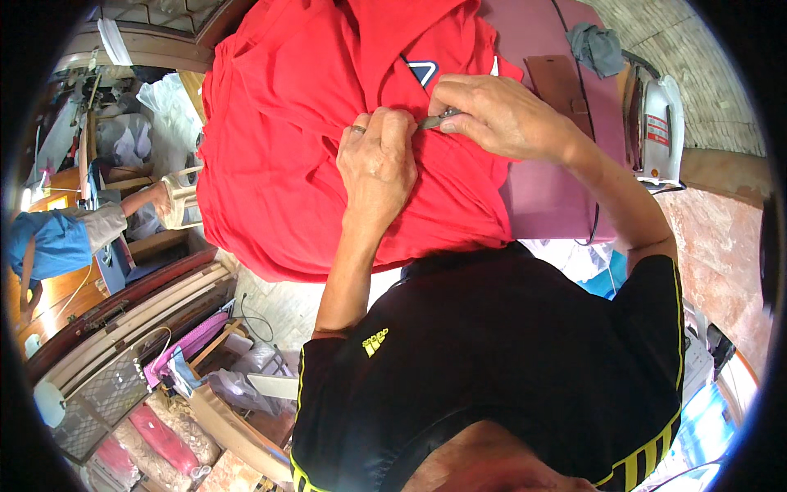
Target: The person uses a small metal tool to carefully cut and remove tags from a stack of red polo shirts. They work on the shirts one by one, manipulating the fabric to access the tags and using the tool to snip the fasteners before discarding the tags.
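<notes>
Our left hand [379,164] pinches the red cloth [287,172] on the purple surface [553,197], our right hand [500,116] clamps a small metal tool [429,123] close alongside, and if the cloth slips we could nick ourselves.

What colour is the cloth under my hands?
The cloth is bright red, with a small dark-blue and white patch; it shows best in the head view.
</notes>
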Action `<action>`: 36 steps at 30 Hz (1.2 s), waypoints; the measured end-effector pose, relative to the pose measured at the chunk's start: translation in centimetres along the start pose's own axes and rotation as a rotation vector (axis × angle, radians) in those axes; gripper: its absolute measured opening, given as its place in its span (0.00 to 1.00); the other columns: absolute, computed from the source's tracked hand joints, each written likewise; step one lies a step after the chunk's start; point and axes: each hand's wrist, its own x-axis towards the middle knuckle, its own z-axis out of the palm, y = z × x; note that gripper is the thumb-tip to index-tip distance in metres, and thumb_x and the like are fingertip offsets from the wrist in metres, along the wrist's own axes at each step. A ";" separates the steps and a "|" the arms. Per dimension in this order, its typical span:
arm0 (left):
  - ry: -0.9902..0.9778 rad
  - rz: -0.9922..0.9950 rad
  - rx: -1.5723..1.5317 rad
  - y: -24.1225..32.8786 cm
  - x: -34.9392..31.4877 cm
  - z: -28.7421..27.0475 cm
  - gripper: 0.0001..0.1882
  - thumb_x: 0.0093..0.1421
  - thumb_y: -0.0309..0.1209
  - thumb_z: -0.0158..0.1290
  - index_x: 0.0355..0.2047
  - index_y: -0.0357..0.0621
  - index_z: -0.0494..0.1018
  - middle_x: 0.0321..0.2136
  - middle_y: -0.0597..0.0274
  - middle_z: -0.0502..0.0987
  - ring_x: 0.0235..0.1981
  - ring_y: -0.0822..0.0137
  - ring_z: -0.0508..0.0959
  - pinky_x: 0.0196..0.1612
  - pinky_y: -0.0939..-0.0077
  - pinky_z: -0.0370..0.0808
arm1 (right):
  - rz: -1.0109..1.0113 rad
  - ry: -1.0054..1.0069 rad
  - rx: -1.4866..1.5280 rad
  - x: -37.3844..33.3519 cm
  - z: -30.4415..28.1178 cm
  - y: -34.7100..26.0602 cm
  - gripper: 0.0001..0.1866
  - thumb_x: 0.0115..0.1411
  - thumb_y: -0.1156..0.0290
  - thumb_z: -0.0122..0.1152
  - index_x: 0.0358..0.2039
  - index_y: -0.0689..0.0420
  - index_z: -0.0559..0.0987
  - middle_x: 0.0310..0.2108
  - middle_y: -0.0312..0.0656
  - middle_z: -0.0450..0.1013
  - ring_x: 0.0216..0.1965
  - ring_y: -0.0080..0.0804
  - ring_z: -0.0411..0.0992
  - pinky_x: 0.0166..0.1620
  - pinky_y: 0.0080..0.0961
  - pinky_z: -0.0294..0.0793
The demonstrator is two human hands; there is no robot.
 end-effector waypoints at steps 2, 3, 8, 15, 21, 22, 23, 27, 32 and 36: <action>0.005 0.007 -0.010 -0.2 -0.1 0.1 0.09 0.53 0.16 0.57 0.33 0.41 0.70 0.28 0.55 0.76 0.30 0.50 0.76 0.34 0.58 0.72 | -0.018 0.013 0.027 -0.1 0.1 0.2 0.09 0.62 0.68 0.61 0.37 0.60 0.75 0.38 0.44 0.73 0.41 0.49 0.74 0.40 0.46 0.70; 0.010 0.010 -0.015 -0.4 -0.2 0.2 0.10 0.53 0.16 0.56 0.33 0.41 0.71 0.29 0.55 0.76 0.30 0.50 0.76 0.34 0.58 0.72 | -0.026 0.011 0.026 -0.2 0.2 0.4 0.08 0.62 0.70 0.60 0.37 0.60 0.75 0.37 0.44 0.73 0.40 0.47 0.74 0.40 0.43 0.71; 0.086 -0.128 -0.277 -1.6 -1.5 0.9 0.07 0.58 0.17 0.54 0.34 0.40 0.69 0.29 0.53 0.75 0.30 0.53 0.76 0.36 0.62 0.72 | -0.092 0.024 0.217 -0.8 0.9 2.3 0.06 0.64 0.75 0.57 0.41 0.61 0.74 0.35 0.40 0.73 0.38 0.33 0.73 0.43 0.30 0.71; 0.265 -0.376 -1.042 -1.5 -3.2 -0.6 0.04 0.73 0.27 0.45 0.39 0.41 0.67 0.29 0.63 0.71 0.36 0.67 0.73 0.47 0.68 0.72 | -0.004 0.079 0.636 -0.8 2.1 3.0 0.08 0.70 0.73 0.54 0.46 0.61 0.72 0.39 0.37 0.74 0.43 0.23 0.74 0.46 0.25 0.73; 0.416 -0.541 -1.213 -3.8 -11.9 -9.9 0.06 0.71 0.32 0.50 0.39 0.43 0.68 0.28 0.68 0.68 0.33 0.70 0.68 0.43 0.68 0.70 | 0.017 0.125 0.638 -0.7 2.4 2.7 0.09 0.70 0.73 0.53 0.47 0.62 0.72 0.40 0.38 0.75 0.43 0.24 0.74 0.49 0.24 0.73; 0.283 -0.720 -1.031 -4.5 -14.6 -12.9 0.05 0.69 0.30 0.51 0.40 0.43 0.69 0.28 0.66 0.69 0.33 0.68 0.70 0.43 0.66 0.70 | 0.020 0.126 0.669 -0.7 2.4 2.9 0.09 0.70 0.73 0.53 0.48 0.62 0.72 0.40 0.39 0.75 0.44 0.24 0.74 0.50 0.24 0.72; 0.148 -0.878 -0.846 -5.4 -17.5 -15.9 0.06 0.68 0.29 0.53 0.41 0.43 0.69 0.29 0.64 0.70 0.34 0.65 0.71 0.44 0.64 0.71 | 0.024 0.132 0.691 -0.8 2.3 3.1 0.09 0.70 0.72 0.53 0.48 0.62 0.72 0.40 0.39 0.75 0.44 0.24 0.74 0.50 0.25 0.72; -0.364 -0.708 0.906 -4.5 -21.5 -21.7 0.14 0.55 0.21 0.58 0.43 0.40 0.73 0.38 0.53 0.75 0.40 0.51 0.76 0.41 0.64 0.73 | 0.064 0.068 0.729 -0.4 1.9 3.4 0.10 0.72 0.73 0.48 0.52 0.60 0.69 0.40 0.39 0.73 0.45 0.24 0.72 0.51 0.22 0.69; 0.133 -0.220 0.013 2.2 -7.6 -13.0 0.06 0.58 0.21 0.59 0.36 0.37 0.80 0.31 0.54 0.81 0.37 0.58 0.80 0.40 0.69 0.76 | 0.081 0.110 0.711 -0.5 2.4 3.8 0.14 0.72 0.67 0.50 0.52 0.62 0.69 0.40 0.40 0.77 0.45 0.24 0.75 0.52 0.24 0.70; 0.057 -0.027 -0.240 5.8 -0.4 -3.1 0.18 0.49 0.29 0.69 0.40 0.39 0.79 0.38 0.54 0.78 0.38 0.54 0.78 0.41 0.64 0.76 | 0.179 0.073 0.736 -0.3 1.9 3.2 0.14 0.72 0.66 0.50 0.53 0.59 0.69 0.40 0.38 0.77 0.40 0.20 0.71 0.43 0.20 0.68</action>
